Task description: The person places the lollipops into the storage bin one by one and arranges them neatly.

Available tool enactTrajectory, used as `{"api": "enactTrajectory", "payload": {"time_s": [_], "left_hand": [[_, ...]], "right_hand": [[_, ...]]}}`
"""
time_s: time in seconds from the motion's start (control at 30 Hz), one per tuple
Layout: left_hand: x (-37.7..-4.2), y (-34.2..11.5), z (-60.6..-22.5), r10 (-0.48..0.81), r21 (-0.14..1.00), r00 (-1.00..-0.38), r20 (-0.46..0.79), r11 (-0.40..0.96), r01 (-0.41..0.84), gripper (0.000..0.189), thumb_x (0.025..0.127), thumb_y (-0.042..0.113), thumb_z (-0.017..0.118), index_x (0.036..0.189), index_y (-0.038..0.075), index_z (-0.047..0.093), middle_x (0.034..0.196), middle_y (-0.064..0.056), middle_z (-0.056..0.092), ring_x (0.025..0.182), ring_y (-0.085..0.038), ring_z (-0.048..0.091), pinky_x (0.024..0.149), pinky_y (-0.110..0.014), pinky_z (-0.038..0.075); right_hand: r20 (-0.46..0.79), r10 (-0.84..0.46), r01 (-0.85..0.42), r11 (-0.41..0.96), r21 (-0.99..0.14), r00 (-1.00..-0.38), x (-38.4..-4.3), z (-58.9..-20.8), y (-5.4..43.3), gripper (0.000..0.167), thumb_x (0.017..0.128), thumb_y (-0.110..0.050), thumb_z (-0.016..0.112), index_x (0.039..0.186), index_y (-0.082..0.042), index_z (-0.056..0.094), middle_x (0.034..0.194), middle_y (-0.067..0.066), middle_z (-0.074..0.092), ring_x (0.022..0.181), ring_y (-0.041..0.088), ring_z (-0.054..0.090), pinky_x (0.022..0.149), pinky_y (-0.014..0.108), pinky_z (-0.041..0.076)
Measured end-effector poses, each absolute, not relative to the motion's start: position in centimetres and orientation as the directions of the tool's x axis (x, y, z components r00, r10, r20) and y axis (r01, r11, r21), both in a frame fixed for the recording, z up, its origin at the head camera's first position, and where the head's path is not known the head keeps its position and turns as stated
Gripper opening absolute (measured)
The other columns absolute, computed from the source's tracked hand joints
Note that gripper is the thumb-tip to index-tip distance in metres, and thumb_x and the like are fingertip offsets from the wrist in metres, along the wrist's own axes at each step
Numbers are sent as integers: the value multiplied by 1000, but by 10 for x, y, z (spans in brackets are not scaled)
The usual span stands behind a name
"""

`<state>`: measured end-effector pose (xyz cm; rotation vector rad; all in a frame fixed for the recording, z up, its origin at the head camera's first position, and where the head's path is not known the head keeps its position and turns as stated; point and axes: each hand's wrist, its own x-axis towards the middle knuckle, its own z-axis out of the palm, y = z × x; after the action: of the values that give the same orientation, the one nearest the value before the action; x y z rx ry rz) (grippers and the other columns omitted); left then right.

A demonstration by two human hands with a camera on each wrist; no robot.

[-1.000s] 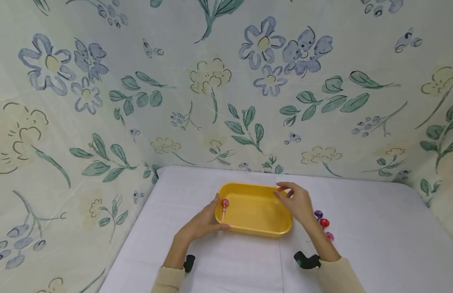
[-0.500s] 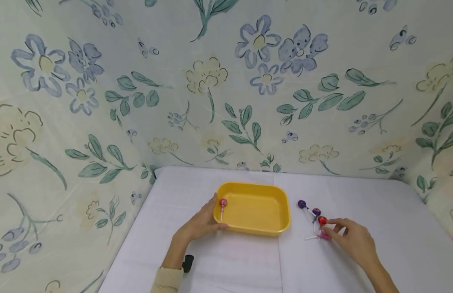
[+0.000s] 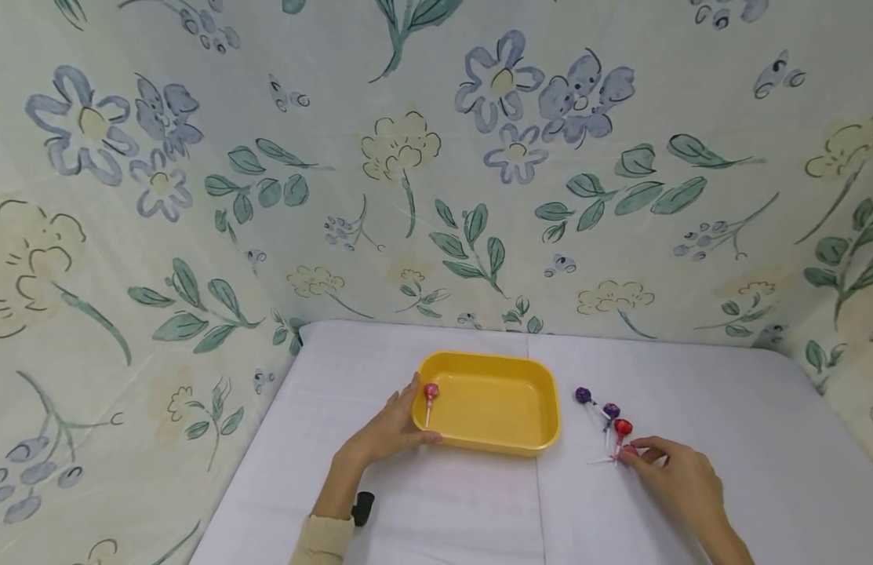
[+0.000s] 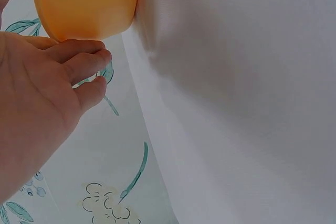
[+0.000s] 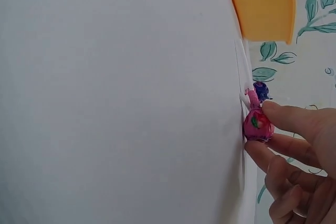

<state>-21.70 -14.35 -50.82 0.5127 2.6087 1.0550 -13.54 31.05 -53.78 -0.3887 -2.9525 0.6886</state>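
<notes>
A yellow tray stands on the white-covered table, and my left hand grips its left end, thumb at the near corner. In the left wrist view, fingers press the tray wall. One pink lollipop lies inside at the left end. To the right of the tray, my right hand pinches the head of another pink lollipop between thumb and fingertips. Just beyond it lie a red lollipop and two purple lollipops, their white sticks overlapping.
The white table reaches back to a floral curtain, which also rises along both sides. A black strap piece sticks out beside the left wrist.
My right hand has gone from over the tray's right end out to the lollipops on the right, and now pinches a pink one. The left hand stays on the tray.
</notes>
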Motion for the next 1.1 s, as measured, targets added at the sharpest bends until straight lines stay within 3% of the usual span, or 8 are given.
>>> {"api": "enactTrajectory", "payload": {"time_s": [0.2,0.43,0.57,0.77,0.9,1.0,1.1], "left_hand": [[-218,-143,-507,428,706,-897,-110,668,233,119,86,58,78,167,8,8,175,-11,10,163,-29,14,134,-54,5],[-216,-143,-509,416,714,-901,-122,667,212,118,86,56,79,167,9,7,175,-11,11,162,-35,13,133,-57,7],[-216,-143,-509,419,711,-900,-121,670,216,117,86,56,78,167,9,7,175,-11,11,163,-34,12,133,-56,7],[-217,-143,-509,450,686,-888,-94,676,270,119,86,60,76,167,6,8,175,-11,11,163,-29,14,134,-52,5],[-217,-143,-508,448,685,-889,-95,677,268,119,86,61,76,166,6,9,175,-11,11,163,-29,14,134,-51,5],[-216,-144,-508,441,693,-892,-102,674,254,118,86,58,77,167,7,8,175,-11,9,163,-29,13,134,-52,7],[-216,-144,-508,431,702,-896,-110,672,237,118,86,58,77,167,8,6,175,-11,8,163,-30,12,134,-52,9]], "right_hand": [[29,250,212,871,-443,-968,-137,-536,307,48,83,-42,85,112,-5,77,91,9,78,69,17,59,54,26,37],[-8,254,229,858,-460,-967,-137,-535,305,53,82,-42,86,113,-1,76,97,18,77,67,17,58,53,27,38],[36,242,193,848,-494,-970,-134,-535,305,48,81,-39,87,110,-2,78,84,16,74,63,16,54,50,26,36],[145,214,96,817,-569,-966,-136,-529,302,37,86,-21,85,116,-2,76,65,0,59,53,9,41,46,24,31],[224,174,-7,774,-633,-959,-146,-513,289,33,88,-19,84,118,-6,77,73,4,65,50,7,44,44,23,34],[219,145,-45,731,-681,-965,-159,-497,270,33,91,-22,81,120,-9,76,89,7,71,51,15,51,43,22,39],[183,100,-65,688,-723,-978,-177,-484,247,35,92,-26,80,122,-9,74,95,11,72,53,27,57,44,22,43]]}}
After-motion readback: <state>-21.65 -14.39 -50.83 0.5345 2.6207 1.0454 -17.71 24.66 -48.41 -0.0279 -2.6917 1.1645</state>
